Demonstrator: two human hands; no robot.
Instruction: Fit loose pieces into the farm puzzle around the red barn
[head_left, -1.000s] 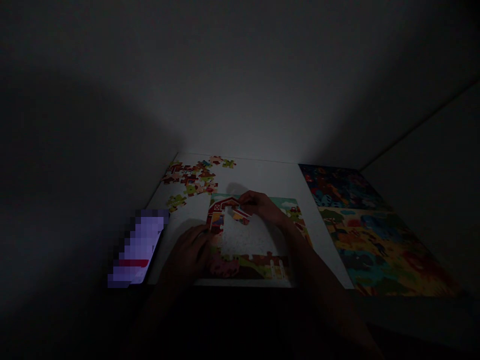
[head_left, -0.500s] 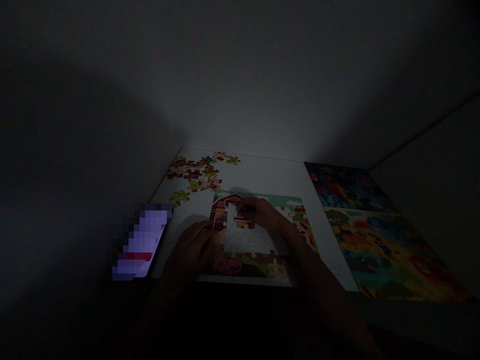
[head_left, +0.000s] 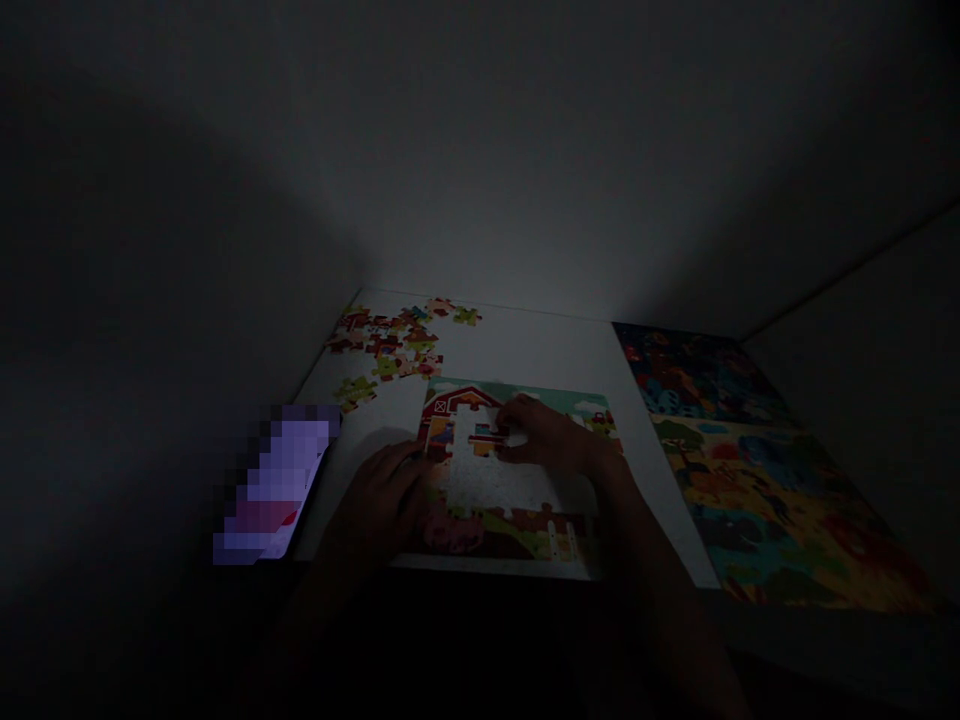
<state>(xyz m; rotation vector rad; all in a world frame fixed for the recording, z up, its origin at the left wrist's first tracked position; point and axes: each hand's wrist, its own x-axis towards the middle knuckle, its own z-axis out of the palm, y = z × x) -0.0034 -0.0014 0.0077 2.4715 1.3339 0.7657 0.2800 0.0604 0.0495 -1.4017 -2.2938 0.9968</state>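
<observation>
A part-built jigsaw puzzle [head_left: 457,535] with a red barn and a pink pig lies on the white board, with a gap in its middle. Inside the gap sit a few joined puzzle pieces [head_left: 484,437]. At their right end, my right hand [head_left: 551,437] has its thumb and fingertips closed around a puzzle piece, partly hidden by the fingers. My left hand [head_left: 381,492] lies palm down at the puzzle's left edge, its fingers stretched out and touching the border. The light is dim, so fine detail is hard to make out.
Loose puzzle pieces [head_left: 386,345] lie scattered at the back left of the white board [head_left: 547,345]. A lit, pixelated phone-like screen [head_left: 281,485] is at the left. On the right lie a dark picture [head_left: 690,370] and a yellow animal picture [head_left: 772,500]. A wall rises behind.
My right hand has shifted right from the barn's lower edge to the right end of the joined pieces, uncovering more of them. My left hand stays at the puzzle's left edge.
</observation>
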